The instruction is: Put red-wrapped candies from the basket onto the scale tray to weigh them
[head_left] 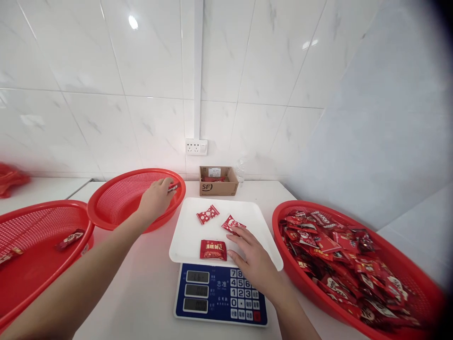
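Over the back-left red basket (pixel 116 177), my left hand (pixel 155 200) is closed on a small red-and-white wrapped candy (pixel 173 187), only partly visible at its fingertips. My right hand (pixel 253 257) rests low over the white tray (pixel 184 236) of a weighing scale, fingers stretched apart. Its fingertips reach the red-and-white candy packet (pixel 231 222) on the right. Close to the thumb lies a larger dark-red packet (pixel 213 250) with gold lettering. A dotted red packet (pixel 208 215) sits farther back on the tray.
The scale's blue keypad panel (pixel 221 316) faces me. At right stands a red basket (pixel 283 208) heaped with wrapped candies. Another red basket (pixel 46 208) at left holds a few packets. A cardboard box (pixel 226 190) is by the wall, below a socket (pixel 196 147).
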`<move>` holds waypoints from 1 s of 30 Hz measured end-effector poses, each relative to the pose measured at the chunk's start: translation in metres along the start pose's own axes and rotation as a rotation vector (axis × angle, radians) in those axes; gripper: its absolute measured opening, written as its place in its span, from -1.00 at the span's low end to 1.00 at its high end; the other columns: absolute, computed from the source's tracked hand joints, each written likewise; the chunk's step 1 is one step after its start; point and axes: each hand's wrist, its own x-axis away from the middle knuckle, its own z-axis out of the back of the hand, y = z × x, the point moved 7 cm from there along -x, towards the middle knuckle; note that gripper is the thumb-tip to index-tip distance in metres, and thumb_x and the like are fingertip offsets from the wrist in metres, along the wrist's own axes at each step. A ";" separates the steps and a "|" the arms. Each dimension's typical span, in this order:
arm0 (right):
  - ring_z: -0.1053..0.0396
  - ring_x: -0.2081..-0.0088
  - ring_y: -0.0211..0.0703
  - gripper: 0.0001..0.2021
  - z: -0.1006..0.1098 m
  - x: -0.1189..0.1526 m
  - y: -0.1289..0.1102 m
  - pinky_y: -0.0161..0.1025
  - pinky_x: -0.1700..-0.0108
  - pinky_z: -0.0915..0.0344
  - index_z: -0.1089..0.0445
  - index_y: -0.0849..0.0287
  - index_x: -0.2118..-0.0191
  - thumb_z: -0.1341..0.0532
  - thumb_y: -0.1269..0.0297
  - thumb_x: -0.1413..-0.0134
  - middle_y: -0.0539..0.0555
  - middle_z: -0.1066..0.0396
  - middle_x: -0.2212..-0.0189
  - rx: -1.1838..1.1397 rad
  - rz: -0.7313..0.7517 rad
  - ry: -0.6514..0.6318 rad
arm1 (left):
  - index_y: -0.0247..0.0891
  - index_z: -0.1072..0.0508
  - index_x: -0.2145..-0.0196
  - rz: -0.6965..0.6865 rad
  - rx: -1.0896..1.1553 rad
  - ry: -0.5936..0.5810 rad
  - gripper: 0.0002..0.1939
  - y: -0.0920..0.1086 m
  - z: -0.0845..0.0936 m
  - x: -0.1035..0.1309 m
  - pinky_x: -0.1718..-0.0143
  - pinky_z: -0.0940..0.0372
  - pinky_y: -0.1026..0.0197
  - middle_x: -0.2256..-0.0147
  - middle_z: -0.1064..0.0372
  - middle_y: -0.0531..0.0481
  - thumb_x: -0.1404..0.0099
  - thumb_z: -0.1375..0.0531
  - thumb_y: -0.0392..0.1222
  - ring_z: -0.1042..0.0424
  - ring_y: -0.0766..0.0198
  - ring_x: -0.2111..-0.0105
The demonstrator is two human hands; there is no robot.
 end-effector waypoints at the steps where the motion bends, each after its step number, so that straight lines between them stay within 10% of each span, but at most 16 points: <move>1: -0.05 -0.23 0.03 -0.65 0.000 0.000 0.000 0.12 -0.19 -0.13 -0.35 0.07 -0.05 -0.09 0.17 -0.17 0.09 -0.22 -0.16 0.007 -0.001 -0.001 | -0.27 -0.28 0.06 -0.017 -0.021 -0.003 -0.70 -0.002 -0.002 -0.001 0.19 -0.24 -0.02 0.06 -0.31 -0.25 -0.33 0.04 -0.11 -0.29 -0.10 0.05; 13: -0.06 -0.22 0.04 -0.65 0.000 -0.002 -0.004 0.10 -0.19 -0.12 -0.36 0.15 -0.04 -0.07 0.21 -0.18 0.15 -0.21 -0.16 0.055 0.012 -0.012 | -0.16 -0.35 -0.03 -0.538 0.012 -0.360 -0.67 0.092 -0.095 0.027 0.05 -0.24 0.09 0.08 -0.37 -0.14 -0.31 -0.08 -0.20 -0.33 0.08 0.04; 20: -0.06 -0.23 0.03 -0.66 -0.001 0.000 -0.003 0.08 -0.20 -0.10 -0.34 0.11 -0.05 -0.07 0.23 -0.18 0.12 -0.20 -0.17 0.053 0.022 -0.012 | -0.20 -0.30 -0.05 -0.501 -0.012 -0.342 -0.63 0.086 -0.080 0.033 0.23 -0.28 0.11 0.15 -0.37 -0.16 -0.37 0.13 -0.28 -0.40 0.09 0.17; 30: -0.09 -0.17 0.08 -0.62 0.003 -0.011 0.006 0.08 -0.16 -0.12 -0.29 0.09 -0.10 -0.08 0.24 -0.15 0.17 -0.12 -0.19 0.100 -0.092 0.058 | -0.14 -0.35 0.03 -0.625 -0.005 -0.503 -0.60 0.099 -0.067 0.085 0.18 -0.26 0.08 0.03 -0.25 -0.14 -0.24 -0.14 0.08 -0.31 0.03 0.11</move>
